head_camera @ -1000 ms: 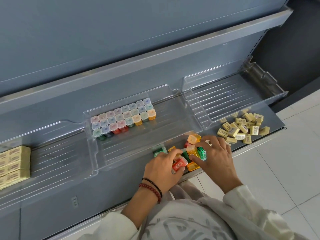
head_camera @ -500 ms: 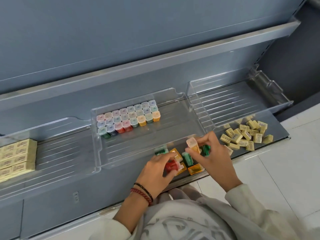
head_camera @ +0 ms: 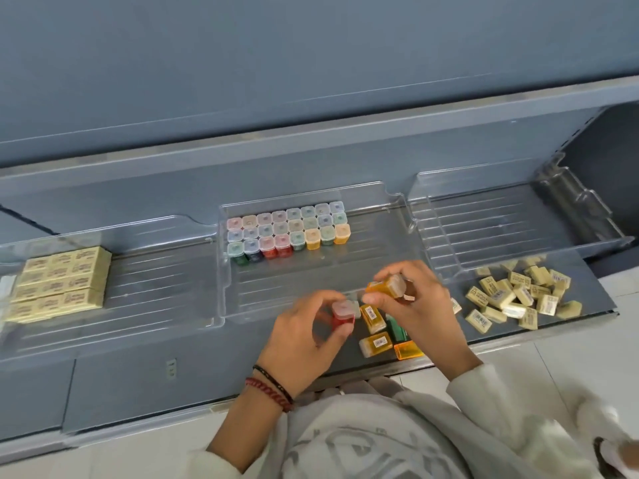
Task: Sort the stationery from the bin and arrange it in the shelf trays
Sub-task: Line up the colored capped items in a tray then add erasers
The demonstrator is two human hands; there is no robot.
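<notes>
I can't read any text here. The yellow boxes (head_camera: 376, 344) on the shelf carry white barcode stickers, and the loose erasers (head_camera: 512, 296) and stacked erasers (head_camera: 60, 283) show printed labels, all too blurred for me to make out.

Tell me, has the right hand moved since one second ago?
Yes. The right hand has risen from the loose boxes on the shelf toward the middle tray, and now holds an orange box at the tray's front edge.

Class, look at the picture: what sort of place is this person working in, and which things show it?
Probably a stationery shop: a grey metal display shelf, clear plastic shelf trays holding rows of small coloured capped boxes, and barcoded yellow erasers.
</notes>
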